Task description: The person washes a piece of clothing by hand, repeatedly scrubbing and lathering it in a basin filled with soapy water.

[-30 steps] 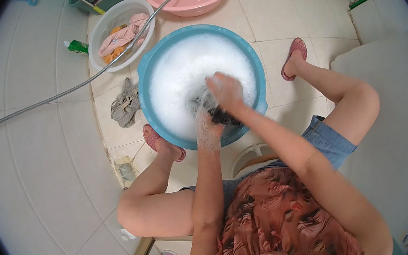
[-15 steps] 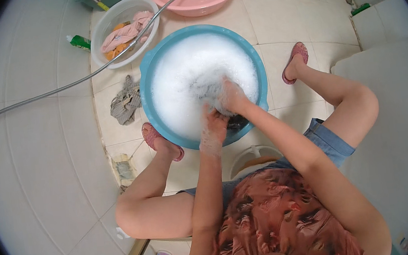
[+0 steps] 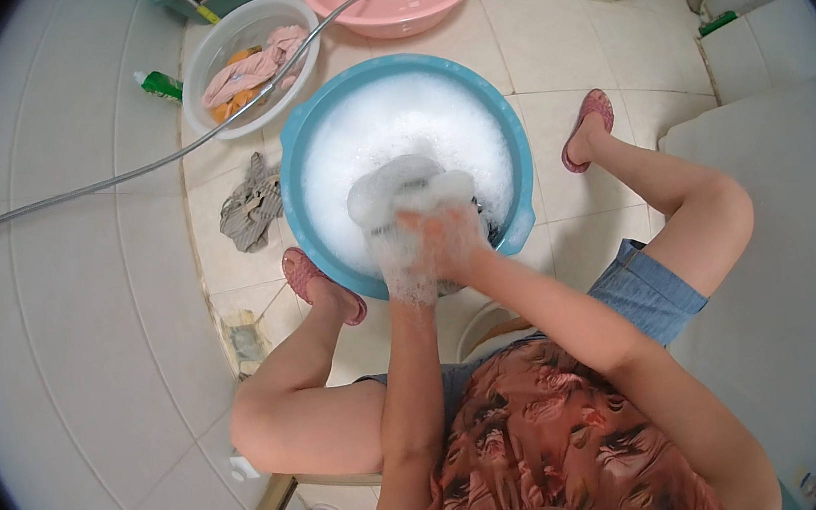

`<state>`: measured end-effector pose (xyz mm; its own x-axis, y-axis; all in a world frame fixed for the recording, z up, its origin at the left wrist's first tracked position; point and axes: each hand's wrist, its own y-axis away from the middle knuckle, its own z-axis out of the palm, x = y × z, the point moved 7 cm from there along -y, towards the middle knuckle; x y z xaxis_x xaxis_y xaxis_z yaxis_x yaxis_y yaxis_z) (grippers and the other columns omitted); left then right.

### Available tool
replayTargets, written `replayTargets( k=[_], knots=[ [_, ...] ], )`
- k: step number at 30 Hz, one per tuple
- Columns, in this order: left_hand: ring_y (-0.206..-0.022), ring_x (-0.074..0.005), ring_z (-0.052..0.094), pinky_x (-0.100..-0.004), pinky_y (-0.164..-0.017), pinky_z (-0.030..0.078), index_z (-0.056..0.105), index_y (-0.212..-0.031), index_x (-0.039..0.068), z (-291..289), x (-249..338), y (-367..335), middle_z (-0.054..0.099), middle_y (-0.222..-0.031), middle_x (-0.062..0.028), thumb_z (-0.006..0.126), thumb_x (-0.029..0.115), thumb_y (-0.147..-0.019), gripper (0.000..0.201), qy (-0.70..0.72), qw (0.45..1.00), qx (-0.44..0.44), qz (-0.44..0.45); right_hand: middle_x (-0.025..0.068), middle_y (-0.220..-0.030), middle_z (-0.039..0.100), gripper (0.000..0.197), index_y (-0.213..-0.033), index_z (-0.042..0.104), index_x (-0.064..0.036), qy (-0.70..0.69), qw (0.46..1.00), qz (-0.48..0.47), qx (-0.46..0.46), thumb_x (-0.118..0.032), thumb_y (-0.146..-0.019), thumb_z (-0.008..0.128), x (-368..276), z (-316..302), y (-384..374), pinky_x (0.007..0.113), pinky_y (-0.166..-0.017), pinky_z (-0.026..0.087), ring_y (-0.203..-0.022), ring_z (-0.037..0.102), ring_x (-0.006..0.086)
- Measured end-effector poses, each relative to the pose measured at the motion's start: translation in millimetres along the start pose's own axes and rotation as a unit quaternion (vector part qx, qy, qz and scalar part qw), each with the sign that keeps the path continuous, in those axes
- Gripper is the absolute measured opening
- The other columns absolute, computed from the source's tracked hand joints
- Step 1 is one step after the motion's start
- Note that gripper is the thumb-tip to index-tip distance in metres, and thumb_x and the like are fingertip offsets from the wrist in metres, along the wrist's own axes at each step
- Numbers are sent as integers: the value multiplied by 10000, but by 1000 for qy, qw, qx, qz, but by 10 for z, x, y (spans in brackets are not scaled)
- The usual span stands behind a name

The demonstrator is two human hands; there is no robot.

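Observation:
A blue basin (image 3: 292, 193) full of white suds (image 3: 407, 109) stands on the floor between my feet. Over its near part is a wet grey cloth (image 3: 398, 181), bunched up and covered in foam; I cannot make out what kind of garment it is. My left hand (image 3: 400, 254), coated in lather, grips it from the left side. My right hand (image 3: 450, 238) is closed on it from the right, close against the left one. Motion and foam blur the fingers of both. A dark cloth (image 3: 487, 224) shows at the basin's right inner side.
A striped grey cloth (image 3: 254, 207) lies left of the basin. Beyond are a white basin (image 3: 195, 93) holding pink and orange clothes, and a pink basin (image 3: 402, 26). A shower hose (image 3: 118, 180) crosses from the left wall. A green tube (image 3: 159, 85) lies by the wall.
Both hands have drawn together toward the basin's near edge. The foamy grey cloth has come up out of the suds with them. The basin has barely moved.

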<state>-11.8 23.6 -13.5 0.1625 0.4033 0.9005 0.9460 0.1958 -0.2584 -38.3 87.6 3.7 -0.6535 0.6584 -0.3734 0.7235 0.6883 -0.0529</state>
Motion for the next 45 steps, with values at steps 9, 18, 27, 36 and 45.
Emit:
replayTargets(
  k=[9, 18, 27, 36, 45],
  knots=[
    [-1084, -256, 500, -397, -933, 411, 450, -1226, 46, 155, -307, 36, 529, -1168, -118, 485, 178, -891, 362, 569, 733, 57, -369, 114, -1120, 595, 661, -1255, 487, -78, -623, 719, 307, -15, -534, -779, 548, 929, 104, -250, 335, -960, 364, -1126, 495, 209],
    [-1021, -216, 532, -368, -872, 449, 486, -1188, 42, 75, -191, -160, 544, -1125, -105, 428, 271, -930, 350, 655, 691, 85, -295, 135, -1116, 503, 413, -1054, 605, -134, -196, 961, 19, 195, -272, -670, 672, -63, -386, 125, 420, -900, 397, -1060, 464, 352],
    [-926, -198, 538, -323, -801, 444, 528, -1056, 35, -161, -120, -128, 558, -1007, -83, 450, 203, -909, 236, 82, 980, 146, -104, 68, -953, 567, 207, -877, 668, -208, -86, 980, 49, 170, -282, -691, 614, -212, -438, -88, 373, -736, 461, -935, 534, 264],
    [-830, -168, 527, -291, -724, 427, 553, -917, 26, -110, -149, -342, 547, -880, -51, 483, 201, -895, 190, 280, 923, 148, -218, 131, -1096, 592, 343, -1067, 614, -92, -450, 826, 338, -7, -257, -770, 573, 678, -123, -334, 369, -877, 437, -981, 568, 315],
    [-1175, -281, 409, -381, -1013, 322, 340, -1324, 39, 59, -32, -356, 410, -1322, -134, 251, 661, -865, 778, 685, 616, 113, -372, 172, -1282, 439, 418, -1029, 595, -89, -241, 955, 103, 137, -300, -683, 697, -61, -527, -84, 391, -983, 352, -1159, 411, 367]
  ],
)
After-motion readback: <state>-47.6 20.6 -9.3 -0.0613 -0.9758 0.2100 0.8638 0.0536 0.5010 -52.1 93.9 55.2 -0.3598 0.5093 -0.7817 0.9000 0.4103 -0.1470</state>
